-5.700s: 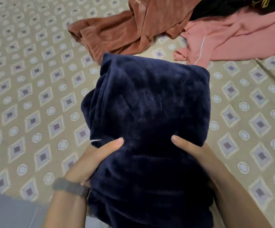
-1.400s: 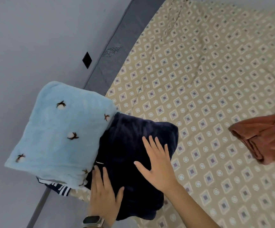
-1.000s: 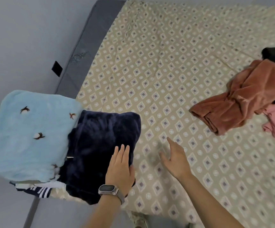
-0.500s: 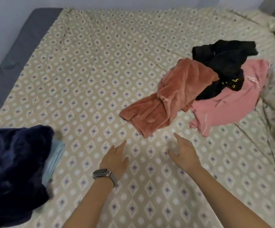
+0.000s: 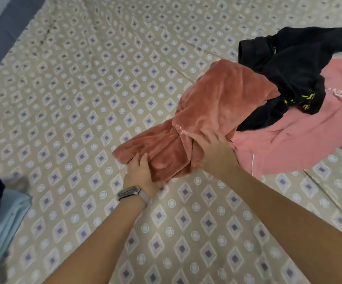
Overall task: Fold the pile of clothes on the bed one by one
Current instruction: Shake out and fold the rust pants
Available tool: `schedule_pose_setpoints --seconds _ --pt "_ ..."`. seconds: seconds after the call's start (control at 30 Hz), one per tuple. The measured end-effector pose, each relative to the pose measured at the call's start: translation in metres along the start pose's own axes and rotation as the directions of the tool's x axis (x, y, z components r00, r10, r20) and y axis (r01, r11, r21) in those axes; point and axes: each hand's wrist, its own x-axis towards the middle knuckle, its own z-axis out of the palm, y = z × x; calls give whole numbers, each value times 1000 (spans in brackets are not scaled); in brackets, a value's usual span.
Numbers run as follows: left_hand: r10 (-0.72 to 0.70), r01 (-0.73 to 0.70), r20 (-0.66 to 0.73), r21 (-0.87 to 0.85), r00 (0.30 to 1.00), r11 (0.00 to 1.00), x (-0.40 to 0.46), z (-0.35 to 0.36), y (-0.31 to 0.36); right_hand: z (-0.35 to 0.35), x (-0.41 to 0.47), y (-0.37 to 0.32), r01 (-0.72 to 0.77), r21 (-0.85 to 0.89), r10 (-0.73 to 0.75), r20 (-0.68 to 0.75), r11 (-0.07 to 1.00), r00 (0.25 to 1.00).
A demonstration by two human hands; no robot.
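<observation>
Near the bed's (image 5: 104, 78) right edge, left hand (image 5: 141, 171) and right hand (image 5: 213, 152) curl fingers onto the rust garment (image 5: 202, 119); black (image 5: 297, 64) and pink (image 5: 293, 140) ones unfolded, folded stack (image 5: 4, 218) at left edge.

The bedsheet (image 5: 104, 89) was beige, patterned with purple-centred diamonds and white circles. One fleece garment (image 5: 202, 124) was rust orange, another (image 5: 301, 140) was pink with thin white piping, and a third (image 5: 293, 64) was black with yellow lettering. A folded cloth (image 5: 8, 218) at the edge was pale blue.
</observation>
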Motion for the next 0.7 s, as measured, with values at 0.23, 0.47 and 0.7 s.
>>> schedule_pose_setpoints --seconds 0.23,0.47,0.7 --pt "3 -31 118 238 993 971 35 22 -34 46 38 -3 9 -101 19 263 995 965" --pt "50 -49 103 -15 993 999 47 12 -35 50 53 -15 -124 117 101 184 985 978" --pt "-67 55 -44 -233 997 971 2 33 -26 60 19 -6 -100 351 28 205 931 978"
